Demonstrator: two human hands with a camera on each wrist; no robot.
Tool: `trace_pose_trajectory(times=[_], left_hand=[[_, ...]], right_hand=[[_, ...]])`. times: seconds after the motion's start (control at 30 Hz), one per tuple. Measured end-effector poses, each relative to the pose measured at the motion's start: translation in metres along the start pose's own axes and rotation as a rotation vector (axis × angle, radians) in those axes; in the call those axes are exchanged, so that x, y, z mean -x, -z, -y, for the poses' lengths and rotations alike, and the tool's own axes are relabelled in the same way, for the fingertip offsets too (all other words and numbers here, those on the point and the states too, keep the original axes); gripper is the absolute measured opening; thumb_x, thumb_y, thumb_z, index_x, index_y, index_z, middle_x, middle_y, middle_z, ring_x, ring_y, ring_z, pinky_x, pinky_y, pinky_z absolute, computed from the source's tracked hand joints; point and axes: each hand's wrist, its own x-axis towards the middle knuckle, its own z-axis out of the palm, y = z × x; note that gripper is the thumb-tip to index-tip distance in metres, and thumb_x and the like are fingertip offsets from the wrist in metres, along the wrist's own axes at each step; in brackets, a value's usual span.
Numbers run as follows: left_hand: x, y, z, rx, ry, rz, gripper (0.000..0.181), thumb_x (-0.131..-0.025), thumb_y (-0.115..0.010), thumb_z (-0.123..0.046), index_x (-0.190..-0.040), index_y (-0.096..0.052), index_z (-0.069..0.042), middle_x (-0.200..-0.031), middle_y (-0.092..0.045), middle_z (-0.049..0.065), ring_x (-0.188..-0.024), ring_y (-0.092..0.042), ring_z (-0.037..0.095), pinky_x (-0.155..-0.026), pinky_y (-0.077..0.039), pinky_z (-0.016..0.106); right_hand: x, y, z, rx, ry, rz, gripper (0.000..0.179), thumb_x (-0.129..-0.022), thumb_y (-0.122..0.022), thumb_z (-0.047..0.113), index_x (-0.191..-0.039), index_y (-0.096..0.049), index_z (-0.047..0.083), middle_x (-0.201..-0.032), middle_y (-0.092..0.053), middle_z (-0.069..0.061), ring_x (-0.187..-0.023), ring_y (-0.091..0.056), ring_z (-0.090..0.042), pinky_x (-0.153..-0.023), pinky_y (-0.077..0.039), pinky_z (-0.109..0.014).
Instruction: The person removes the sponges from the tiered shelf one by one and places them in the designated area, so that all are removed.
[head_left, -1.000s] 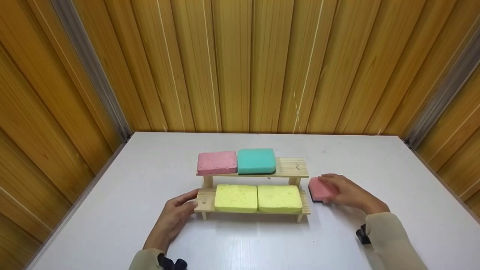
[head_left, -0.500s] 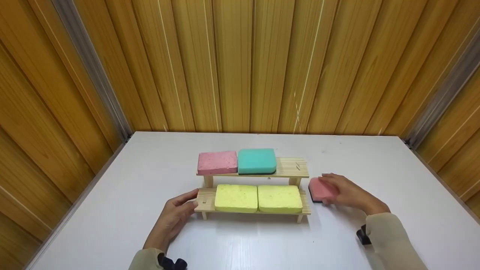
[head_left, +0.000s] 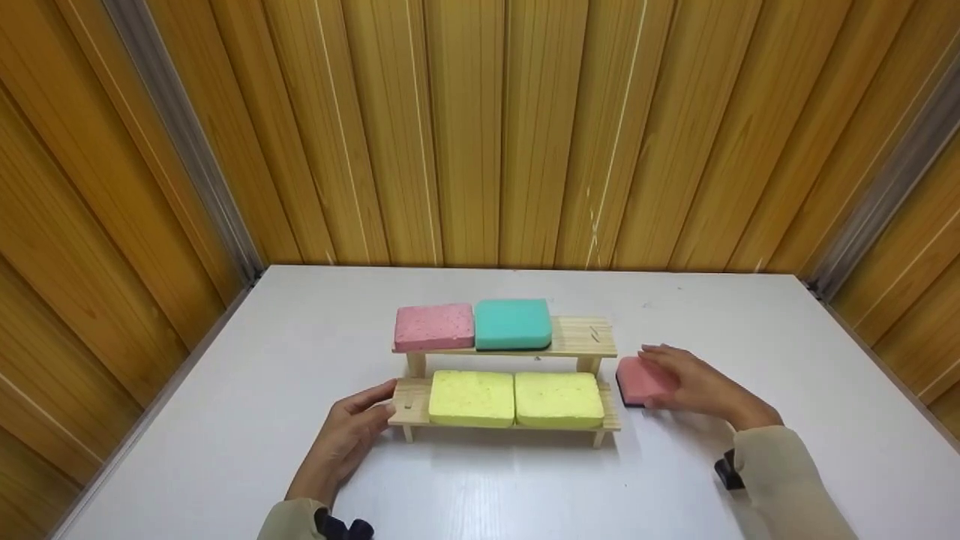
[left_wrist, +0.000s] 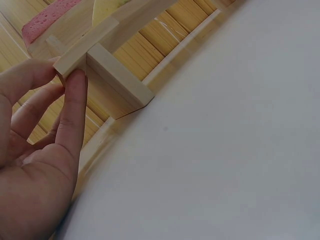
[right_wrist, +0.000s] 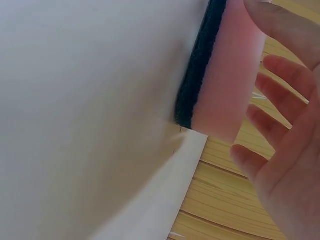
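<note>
Evidently the right hand (head_left: 696, 386) holds the pink sponge (head_left: 641, 381) between thumb and fingers, the fingers bent about it and slightly spread from one another; how hard they press, I cannot tell. I make out no dent in the sponge, and I judge it light and soft, quick to squash under a hard squeeze, with little risk of slipping or breaking. Its dark backing (right_wrist: 197, 75) faces down, probably rougher and stiffer, so I would take it by two opposite edges and squeeze only lightly. It is just off the right end of the front wooden shelf (head_left: 411, 405), low over or on the bench (head_left: 525, 499); I cannot tell which.

At that shelf's other end, the left hand (head_left: 346, 442) pinches the board between its fingertips. To me the wood looks stiff but thin and light, liable to skid if nudged, and that bare end seems a sound place to steady it. Further out, two yellow sponges (head_left: 471, 397) lie side by side on it, and behind them, on the rear wooden shelf (head_left: 579, 337), a pitted pink sponge (head_left: 435, 327) lies left of a teal sponge (head_left: 514, 324).
</note>
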Motion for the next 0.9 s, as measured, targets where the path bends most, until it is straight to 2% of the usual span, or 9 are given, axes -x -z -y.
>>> trace_pose_trajectory(times=[0.17,0.63,0.9], left_hand=[[0.0,0.0,0.0,-0.002,0.005,-0.014,0.055,-0.087,-0.065,-0.002,-0.138,-0.046,0.004,-0.145,-0.045,0.02,-0.118,-0.059,0.02,-0.099,-0.051,0.028],[0.0,0.0,0.001,-0.008,0.001,-0.008,0.055,-0.087,-0.064,-0.003,-0.138,-0.045,0.005,-0.146,-0.041,0.022,-0.12,-0.057,0.022,-0.1,-0.05,0.028],[0.0,0.001,0.001,-0.013,0.0,-0.011,0.056,-0.087,-0.064,-0.002,-0.139,-0.045,0.004,-0.147,-0.04,0.022,-0.121,-0.056,0.022,-0.1,-0.05,0.027]], right_hand=[[0.0,0.004,0.002,0.017,0.022,-0.005,0.068,-0.082,-0.075,0.026,-0.135,-0.048,-0.007,-0.143,-0.043,-0.029,-0.134,-0.031,-0.052,-0.109,-0.025,-0.068],[-0.002,0.017,0.015,-0.025,-0.023,-0.048,0.066,-0.089,-0.067,0.033,-0.141,-0.044,-0.001,-0.147,-0.04,-0.025,-0.138,-0.029,-0.048,-0.111,-0.024,-0.066],[-0.006,0.021,0.023,-0.019,0.01,-0.096,0.063,-0.092,-0.063,0.032,-0.141,-0.044,-0.002,-0.146,-0.042,-0.025,-0.136,-0.033,-0.046,-0.111,-0.028,-0.064]])
